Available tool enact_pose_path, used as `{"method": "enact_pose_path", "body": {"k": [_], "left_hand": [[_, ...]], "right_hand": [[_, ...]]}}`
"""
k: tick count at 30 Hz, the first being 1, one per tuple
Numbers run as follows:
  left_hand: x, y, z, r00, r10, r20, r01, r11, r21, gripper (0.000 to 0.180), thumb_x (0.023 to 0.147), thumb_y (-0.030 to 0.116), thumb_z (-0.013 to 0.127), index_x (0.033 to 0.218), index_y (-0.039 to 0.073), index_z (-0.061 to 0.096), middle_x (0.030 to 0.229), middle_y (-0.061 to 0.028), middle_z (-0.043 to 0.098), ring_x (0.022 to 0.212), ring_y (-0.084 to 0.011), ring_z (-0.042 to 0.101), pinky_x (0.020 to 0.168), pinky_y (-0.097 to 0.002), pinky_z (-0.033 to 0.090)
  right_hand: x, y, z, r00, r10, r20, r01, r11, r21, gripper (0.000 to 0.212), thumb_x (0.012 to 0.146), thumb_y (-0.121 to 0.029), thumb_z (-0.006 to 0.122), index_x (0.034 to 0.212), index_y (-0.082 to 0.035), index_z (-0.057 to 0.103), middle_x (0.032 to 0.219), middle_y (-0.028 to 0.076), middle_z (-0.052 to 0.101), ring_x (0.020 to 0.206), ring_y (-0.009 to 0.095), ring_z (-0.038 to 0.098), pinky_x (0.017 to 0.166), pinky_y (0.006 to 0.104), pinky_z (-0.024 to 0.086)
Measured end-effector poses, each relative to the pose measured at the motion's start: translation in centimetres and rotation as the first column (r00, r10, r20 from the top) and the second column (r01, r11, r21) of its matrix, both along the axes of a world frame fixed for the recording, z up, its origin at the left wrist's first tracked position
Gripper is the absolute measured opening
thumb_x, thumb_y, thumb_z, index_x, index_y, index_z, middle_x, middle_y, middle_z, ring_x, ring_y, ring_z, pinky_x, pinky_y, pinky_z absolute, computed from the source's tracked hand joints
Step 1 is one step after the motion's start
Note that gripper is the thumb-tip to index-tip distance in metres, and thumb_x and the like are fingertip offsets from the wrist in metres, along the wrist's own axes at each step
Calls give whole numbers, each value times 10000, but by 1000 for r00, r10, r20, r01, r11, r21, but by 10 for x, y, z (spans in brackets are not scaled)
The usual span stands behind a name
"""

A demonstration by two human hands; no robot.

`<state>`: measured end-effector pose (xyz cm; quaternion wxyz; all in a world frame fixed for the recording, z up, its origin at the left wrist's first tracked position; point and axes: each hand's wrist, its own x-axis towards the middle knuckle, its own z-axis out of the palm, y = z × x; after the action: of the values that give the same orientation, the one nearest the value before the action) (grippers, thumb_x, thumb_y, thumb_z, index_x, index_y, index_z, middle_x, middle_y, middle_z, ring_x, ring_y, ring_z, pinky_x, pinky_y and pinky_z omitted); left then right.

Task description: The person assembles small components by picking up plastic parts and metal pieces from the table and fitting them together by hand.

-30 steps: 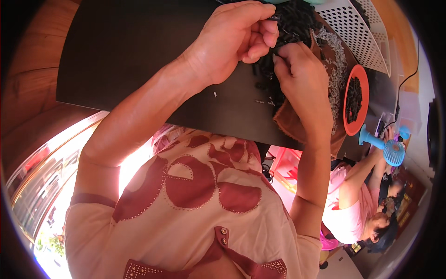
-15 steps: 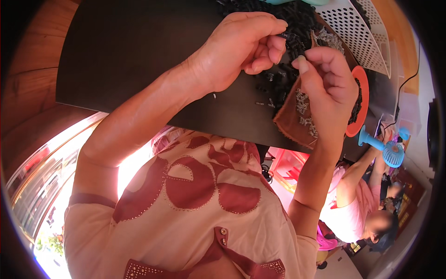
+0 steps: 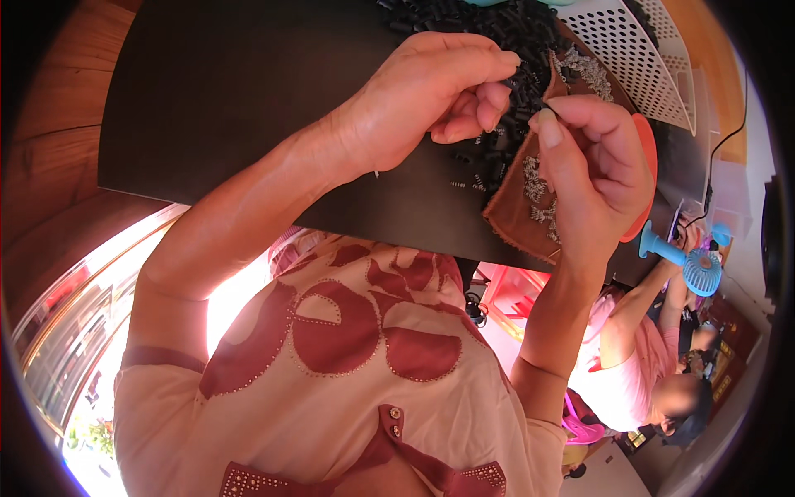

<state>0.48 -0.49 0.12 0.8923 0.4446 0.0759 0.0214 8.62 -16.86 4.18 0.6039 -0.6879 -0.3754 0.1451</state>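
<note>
My left hand (image 3: 443, 95) hovers over the dark table with thumb and forefinger pinched and the other fingers curled. What sits in that pinch blends into the black pieces behind it. Just to its right, my right hand (image 3: 600, 161) grips a small black part (image 3: 543, 105) between thumb and forefinger. The two hands are apart, with fingertips facing each other. Beyond them lies a heap of short black cylindrical pieces (image 3: 464, 18). Small metal springs (image 3: 542, 214) are scattered on a brown cloth (image 3: 515, 217) beneath my right hand.
An orange-red bowl (image 3: 648, 137) is partly hidden behind my right hand. A white perforated basket (image 3: 617, 45) stands at the far right. More springs (image 3: 592, 70) lie beside it. A blue fan (image 3: 702, 272) is at the table's right edge, near another person (image 3: 629, 373) in pink.
My right hand has shifted slightly right and nearer to me. My left hand has moved a little nearer and right. The gap between the fingertips stays small.
</note>
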Motion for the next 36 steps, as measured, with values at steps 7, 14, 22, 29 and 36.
{"method": "enact_pose_path", "body": {"k": [7, 14, 22, 29, 36], "left_hand": [[-1, -5, 2, 999, -31, 29, 31, 1000, -1, 278, 980, 256, 502, 844, 29, 585, 699, -48, 578, 522, -87, 410, 464, -221, 292], [-2, -8, 2, 998, -36, 42, 33, 997, 68, 254, 985, 255, 504, 884, 37, 587, 729, -26, 587, 548, -61, 427, 471, -202, 311], [-1, -12, 3, 995, 1, 104, -12, 994, 113, 286, 1002, 288, 489, 874, 46, 575, 734, -10, 574, 560, -53, 432, 471, -193, 315], [0, -14, 1, 991, -23, 133, 10, 995, 104, 312, 1013, 307, 471, 850, 55, 557, 707, 4, 537, 555, -52, 412, 462, -194, 305], [-1, -13, 4, 995, -14, 97, 6, 996, 90, 307, 1015, 299, 467, 860, 51, 558, 696, 1, 525, 549, -55, 403, 453, -200, 297]], "right_hand": [[-5, 1, -5, 1000, 28, -8, -27, 994, 102, 120, 852, 84, 636, 951, 22, 606, 821, -2, 595, 669, 0, 507, 565, 138, 390], [-7, 2, -7, 990, 2, 144, -19, 993, 119, 122, 852, 88, 636, 939, 15, 592, 826, 21, 589, 621, -1, 466, 519, 135, 364], [-10, 3, -9, 994, -10, 112, -4, 992, 126, 118, 859, 84, 630, 943, 14, 585, 837, 27, 595, 624, 0, 476, 519, 139, 378], [-10, 5, -10, 977, -51, 207, 32, 995, 98, 111, 848, 88, 638, 927, 25, 591, 811, 38, 602, 598, 14, 480, 504, 152, 378], [-10, 7, -9, 936, -70, 345, 55, 997, 55, 108, 838, 88, 647, 935, 46, 621, 789, 75, 611, 594, 51, 491, 506, 182, 379]]}}
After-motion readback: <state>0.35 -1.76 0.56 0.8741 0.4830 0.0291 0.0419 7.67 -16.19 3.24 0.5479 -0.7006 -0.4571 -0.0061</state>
